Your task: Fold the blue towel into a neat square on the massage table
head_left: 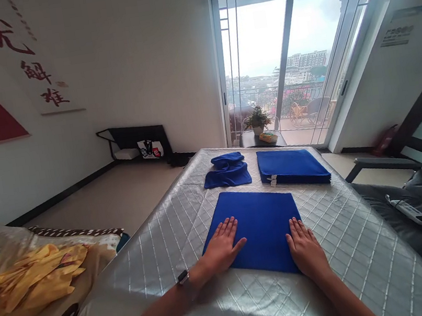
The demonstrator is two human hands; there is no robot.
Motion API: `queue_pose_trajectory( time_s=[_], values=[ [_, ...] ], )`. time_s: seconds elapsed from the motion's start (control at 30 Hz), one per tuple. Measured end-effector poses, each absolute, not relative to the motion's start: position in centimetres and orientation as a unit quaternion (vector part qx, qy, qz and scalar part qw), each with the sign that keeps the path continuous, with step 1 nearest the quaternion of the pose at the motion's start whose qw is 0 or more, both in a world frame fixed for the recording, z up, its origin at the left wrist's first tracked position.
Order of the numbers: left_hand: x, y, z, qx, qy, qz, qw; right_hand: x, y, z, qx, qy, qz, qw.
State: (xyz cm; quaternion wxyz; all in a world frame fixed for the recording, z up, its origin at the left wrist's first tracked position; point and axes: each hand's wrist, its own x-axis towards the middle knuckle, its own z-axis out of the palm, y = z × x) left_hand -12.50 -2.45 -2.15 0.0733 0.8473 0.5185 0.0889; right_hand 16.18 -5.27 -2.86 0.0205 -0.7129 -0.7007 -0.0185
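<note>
A blue cloth [258, 222] lies folded flat in a square on the silver quilted table top [341, 233]. My left hand [222, 248] rests flat on its near left corner, fingers stretched out and open. My right hand [306, 249] lies flat on its near right corner, also open. A watch sits on my left wrist. Further back, a crumpled blue cloth pile [226, 170] sits at the left and a neat stack of folded blue cloths [291, 166] at the right.
A yellow cloth [34, 279] lies on a spotted cover at the left. A dark chair with a remote control [411, 210] stands at the right. Behind the table are a potted plant [256, 119] and sliding glass doors.
</note>
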Motion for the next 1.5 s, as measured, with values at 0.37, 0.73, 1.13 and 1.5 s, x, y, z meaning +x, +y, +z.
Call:
queue_pose_trajectory(
  time_s=[0.37,0.73,1.13,1.5],
  values=[
    [-16.3,-3.2,-2.8,0.805,0.583,0.086,0.061,16.8,-4.8,-2.2,-0.705,-0.709,0.01,-0.026],
    [-16.5,-3.3,-3.1,0.808,0.579,0.096,0.048,16.4,1.4,-0.6,-0.719,-0.695,-0.001,0.007],
    [-11.7,-1.1,0.1,0.803,0.589,0.07,0.053,16.4,1.5,-2.1,-0.729,-0.684,-0.007,0.026],
    [4.3,2.7,-1.6,0.891,0.422,0.135,0.101,16.9,0.8,-1.9,-0.704,-0.71,-0.021,0.003]
  ],
)
